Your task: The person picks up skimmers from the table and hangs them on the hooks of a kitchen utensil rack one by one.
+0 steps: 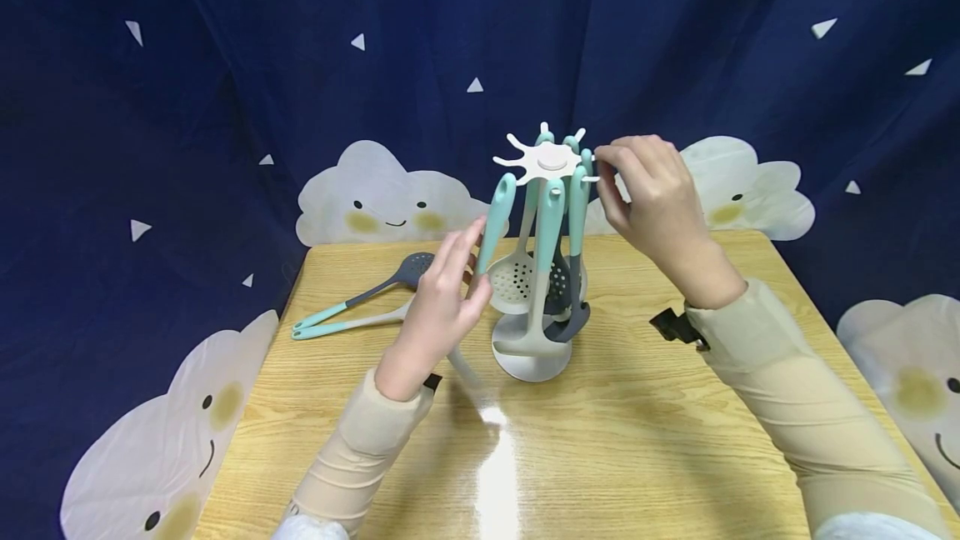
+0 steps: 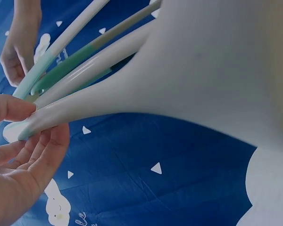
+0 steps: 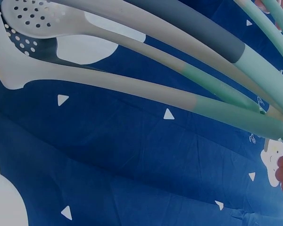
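A white rotating utensil rack (image 1: 545, 161) with a round base stands on the table. From its arms hang several mint-handled tools, including a pale ladle (image 1: 534, 344), a pale skimmer (image 1: 512, 283) and a dark utensil (image 1: 576, 319). My left hand (image 1: 441, 298) grips the mint handle of a pale grey kitchen utensil (image 2: 80, 106), its top end beside the rack's left arms. That utensil widens toward the left wrist camera; its head's kind cannot be told. My right hand (image 1: 652, 190) pinches the tip of a rack arm on the right, next to the hanging handles.
On the wooden table (image 1: 637, 415), left of the rack, lie a dark skimmer (image 1: 412, 271) and a pale utensil (image 1: 367, 322), both with mint handles. The left hand hides the pale one's head. A dark blue curtain (image 1: 420, 48) with cloud prints stands behind.
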`<state>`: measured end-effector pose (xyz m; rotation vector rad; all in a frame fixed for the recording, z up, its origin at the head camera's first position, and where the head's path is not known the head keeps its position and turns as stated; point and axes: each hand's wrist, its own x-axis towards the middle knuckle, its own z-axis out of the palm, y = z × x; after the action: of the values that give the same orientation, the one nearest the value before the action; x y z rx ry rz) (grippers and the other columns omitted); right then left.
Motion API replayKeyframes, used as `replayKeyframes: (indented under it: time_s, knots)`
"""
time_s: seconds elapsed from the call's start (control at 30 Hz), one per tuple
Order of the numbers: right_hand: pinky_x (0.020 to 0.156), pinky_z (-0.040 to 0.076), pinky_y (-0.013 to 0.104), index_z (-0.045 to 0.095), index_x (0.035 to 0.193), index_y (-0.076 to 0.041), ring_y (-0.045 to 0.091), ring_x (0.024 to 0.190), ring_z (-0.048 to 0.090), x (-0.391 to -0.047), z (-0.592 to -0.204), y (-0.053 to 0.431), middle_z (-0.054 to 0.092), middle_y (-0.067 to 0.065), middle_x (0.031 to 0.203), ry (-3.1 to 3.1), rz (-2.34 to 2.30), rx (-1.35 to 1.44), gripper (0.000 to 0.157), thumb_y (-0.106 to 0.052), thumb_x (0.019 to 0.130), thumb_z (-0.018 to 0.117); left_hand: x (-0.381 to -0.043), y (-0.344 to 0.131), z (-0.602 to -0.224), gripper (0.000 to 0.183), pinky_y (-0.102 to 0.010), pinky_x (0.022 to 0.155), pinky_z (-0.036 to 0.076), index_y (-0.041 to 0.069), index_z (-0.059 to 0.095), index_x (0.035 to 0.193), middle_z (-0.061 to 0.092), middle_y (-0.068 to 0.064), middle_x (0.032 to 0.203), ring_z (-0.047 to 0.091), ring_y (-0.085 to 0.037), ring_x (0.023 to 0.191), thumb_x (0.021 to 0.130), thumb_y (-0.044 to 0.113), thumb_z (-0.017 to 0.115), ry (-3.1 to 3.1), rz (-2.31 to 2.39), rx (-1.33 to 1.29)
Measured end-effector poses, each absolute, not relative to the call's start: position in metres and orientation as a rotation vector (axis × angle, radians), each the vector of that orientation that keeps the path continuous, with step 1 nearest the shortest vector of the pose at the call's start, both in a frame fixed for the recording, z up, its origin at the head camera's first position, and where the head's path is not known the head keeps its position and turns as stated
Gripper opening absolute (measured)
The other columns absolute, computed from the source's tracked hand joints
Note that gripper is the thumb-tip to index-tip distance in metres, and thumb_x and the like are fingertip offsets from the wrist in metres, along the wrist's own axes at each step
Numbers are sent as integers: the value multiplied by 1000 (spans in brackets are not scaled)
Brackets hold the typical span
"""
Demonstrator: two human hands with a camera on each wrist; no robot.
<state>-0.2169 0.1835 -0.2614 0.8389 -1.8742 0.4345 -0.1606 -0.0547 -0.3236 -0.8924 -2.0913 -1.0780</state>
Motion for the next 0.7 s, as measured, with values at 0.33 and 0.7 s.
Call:
replayKeyframes:
  time_s: [0.33,0.7]
  knots:
    - [63,40,43,59,90,7,34,75,50,-217,-261,183,58,19,84,-1879,444,840,11,5,81,54,-164,-50,-326,60,-18,64,49,-6,41,131,52,-17,105,56,-20,74,73,-12,54,-2109,-1079,-887]
    - [63,41,44,59,90,8,35,75,50,-218,-262,183,58,19,83,-1868,451,838,11,5,81,54,-167,-46,-327,60,-16,64,49,-6,40,131,52,-17,105,56,-20,75,73,-12,54,-2130,-1096,-882]
